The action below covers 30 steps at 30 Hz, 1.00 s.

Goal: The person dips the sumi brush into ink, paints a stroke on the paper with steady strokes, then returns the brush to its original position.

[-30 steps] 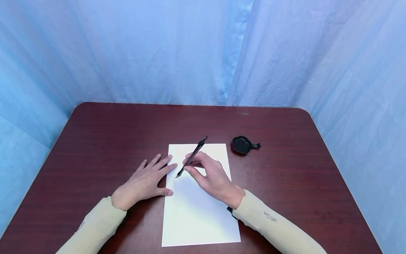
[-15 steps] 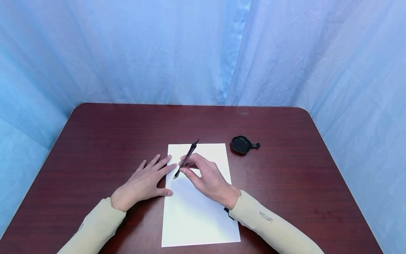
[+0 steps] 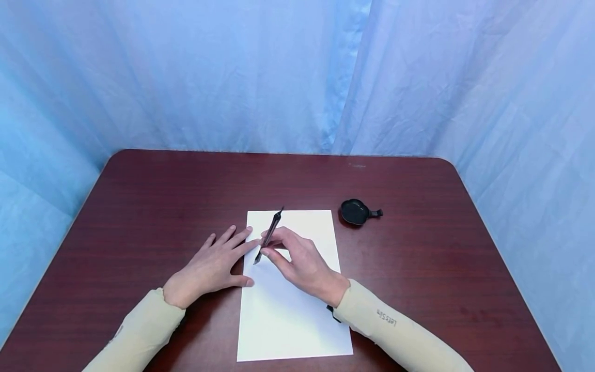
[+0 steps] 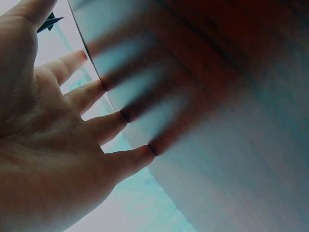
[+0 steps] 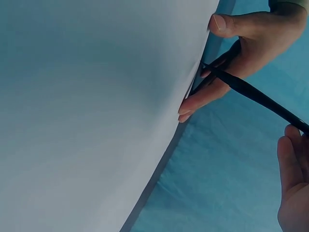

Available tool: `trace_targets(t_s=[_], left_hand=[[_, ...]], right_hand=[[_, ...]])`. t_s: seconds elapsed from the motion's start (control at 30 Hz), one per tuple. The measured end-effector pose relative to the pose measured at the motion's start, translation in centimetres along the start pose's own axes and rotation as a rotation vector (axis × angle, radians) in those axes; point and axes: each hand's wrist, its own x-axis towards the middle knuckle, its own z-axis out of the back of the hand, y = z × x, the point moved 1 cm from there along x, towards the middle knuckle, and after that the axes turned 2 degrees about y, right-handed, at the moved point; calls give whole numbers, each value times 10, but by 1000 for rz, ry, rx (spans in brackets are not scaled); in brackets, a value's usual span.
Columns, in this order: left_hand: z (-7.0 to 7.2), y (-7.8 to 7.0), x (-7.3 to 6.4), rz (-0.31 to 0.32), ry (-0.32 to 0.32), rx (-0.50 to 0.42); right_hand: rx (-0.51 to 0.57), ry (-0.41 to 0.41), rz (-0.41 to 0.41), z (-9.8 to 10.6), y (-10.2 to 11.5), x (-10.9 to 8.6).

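A white sheet of paper (image 3: pixel 295 320) lies upright on the dark red table. My left hand (image 3: pixel 209 268) rests with spread, straight fingers over the sheet's left edge, thumb and fingertips on the paper. Above the upper left part of the sheet, my right hand (image 3: pixel 302 263) pinches a slim black calligraphy brush (image 3: pixel 270 229) between thumb and fingers. The brush slants, its tip pointing down and left, close to the left index finger. In the right wrist view, the brush (image 5: pixel 256 93) tapers to a fine point near the paper's edge. No marks show on the sheet.
A small black dish with a short handle (image 3: pixel 355 213) stands right of the paper's top corner. The table (image 3: pixel 186 181) has rounded far corners, and pale blue curtains (image 3: pixel 232 77) hang around its back and sides.
My right hand has moved slightly left with the brush, which now stands steeper; its tip has shifted a little left and nearer to me. The left hand, paper and dish stay put.
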Motion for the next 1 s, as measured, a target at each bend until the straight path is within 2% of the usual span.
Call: trace_targets(t_s=[1.0], left_hand=[[0, 0, 0, 8, 12, -1]], right_hand=[[-21, 14, -31, 0, -2, -5]])
